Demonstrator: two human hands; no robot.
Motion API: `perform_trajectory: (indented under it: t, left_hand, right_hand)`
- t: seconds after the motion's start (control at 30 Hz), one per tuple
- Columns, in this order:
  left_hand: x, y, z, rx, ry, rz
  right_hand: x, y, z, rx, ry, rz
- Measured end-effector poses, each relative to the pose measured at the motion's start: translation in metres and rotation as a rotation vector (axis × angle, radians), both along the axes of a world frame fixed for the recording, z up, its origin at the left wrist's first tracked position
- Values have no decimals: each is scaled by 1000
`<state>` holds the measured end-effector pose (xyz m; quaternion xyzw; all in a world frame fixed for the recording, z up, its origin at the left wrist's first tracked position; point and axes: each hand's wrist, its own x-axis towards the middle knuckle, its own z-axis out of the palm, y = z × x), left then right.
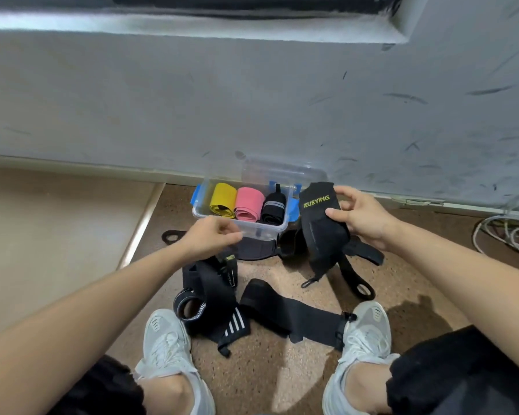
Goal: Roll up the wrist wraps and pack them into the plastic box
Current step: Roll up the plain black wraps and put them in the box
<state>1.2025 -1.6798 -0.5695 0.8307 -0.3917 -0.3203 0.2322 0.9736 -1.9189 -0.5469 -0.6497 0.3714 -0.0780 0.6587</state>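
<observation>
Across the upper half, the wall [252, 100]: grey and scuffed with dark marks, it runs down to the floor behind everything you are working on.
Lower half, the floor [267, 369]: brown and speckled; you sit on it with your legs to either side of the gear.
Left of the frame, pale board [57, 235]: a smooth beige surface that borders the brown floor.
Bottom of the frame, shoes: your left shoe [168, 342] and right shoe [366, 333] are white, toes pointing towards the box.
Between your shoes, loose wraps: a flat black wrap [291, 313] lies unrolled with one end touching your right shoe; a tangled black heap [210, 295] with white stripes lies just beside your left shoe.
Right of centre, right hand [363, 214]: thumb and fingers grip a black wrap [321, 229] lettered XUEYING, held up just right of the box, its lower end hanging.
Centre, left hand [210, 238]: fingers curled in at the box's near rim; you cannot tell whether they hold anything.
Centre, plastic box [264, 233]: clear, with blue clips, open, standing on the floor near the wall.
Behind the box, lid [282, 172]: clear, leaning against the wall.
Inside the box, rolls: a yellow roll [222, 200], a pink roll [248, 203] and a black roll [274, 208] sit side by side, left to right.
Right edge, cables [510, 235]: pale loops on the floor.
</observation>
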Motion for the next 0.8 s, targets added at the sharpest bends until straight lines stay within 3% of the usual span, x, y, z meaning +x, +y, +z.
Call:
perform_trajectory:
  t: [0.1,0.23,0.43,0.63,0.8]
  left_hand:
    - [-33,-18,12,-182,365,79]
    - [-73,-36,13,-257,754,-16]
    - [-74,-31,-3,-376,771,-45]
    - [-85,-21,-27,-277,769,-224]
    - [-91,-16,-35,-263,764,-230]
  right_hand:
    - [6,14,8,68,-100,44]
    - [12,29,14,97,-206,12]
    - [21,19,22,125,-261,-165]
    - [28,22,25,311,-245,-158]
    - [25,15,16,16,-143,-66]
